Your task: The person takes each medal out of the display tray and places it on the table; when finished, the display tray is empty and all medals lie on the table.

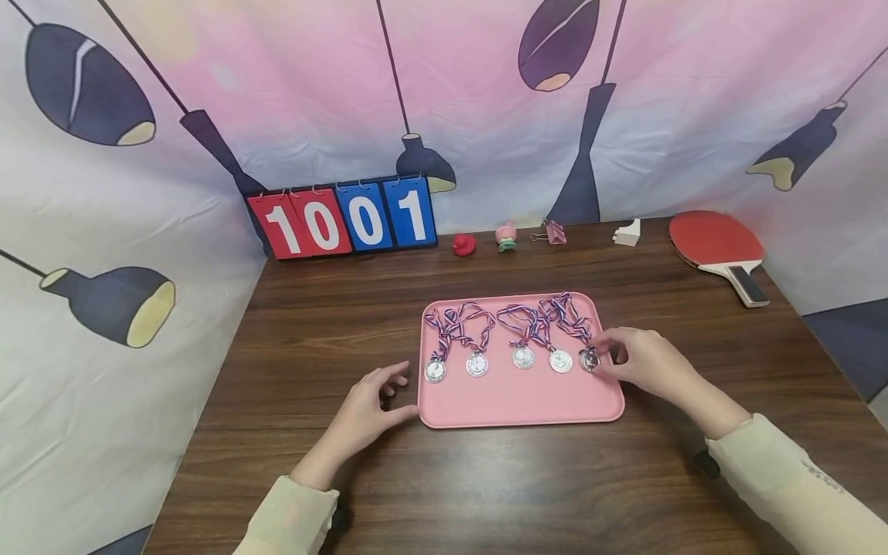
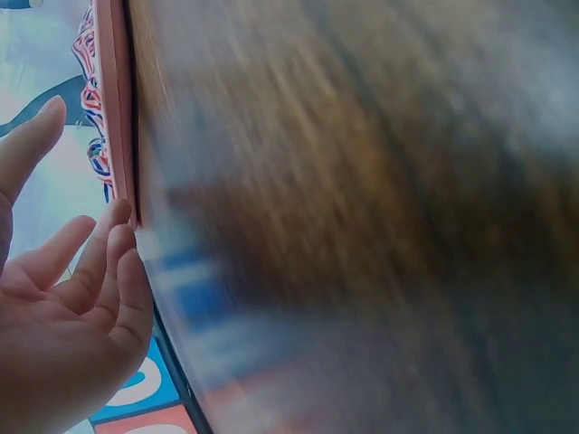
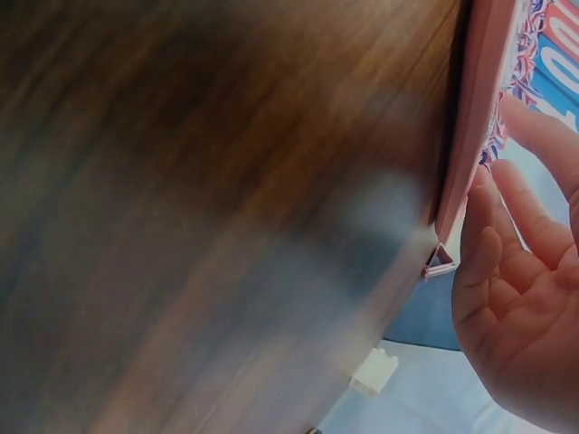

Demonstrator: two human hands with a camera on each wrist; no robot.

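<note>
Several silver medals with red, white and blue ribbons lie in a row on a pink tray (image 1: 520,405). At the tray's right end, my right hand (image 1: 648,362) holds the rightmost medal (image 1: 590,359) by its edge between thumb and fingertips. The right wrist view shows this hand (image 3: 534,280) beside the tray rim, the medal mostly hidden. My left hand (image 1: 364,412) is at the tray's left edge, fingers loosely bent, holding nothing. Nearest to it is the leftmost medal (image 1: 435,371). Ribbons (image 1: 530,320) bunch toward the tray's far side.
Along the back of the wooden table (image 1: 319,339) stand a flip scoreboard (image 1: 343,220), a red rubber duck (image 1: 464,245), a small figurine (image 1: 506,237), a pink binder clip (image 1: 553,233) and a white block (image 1: 627,233). A table tennis bat (image 1: 718,239) lies at the back right.
</note>
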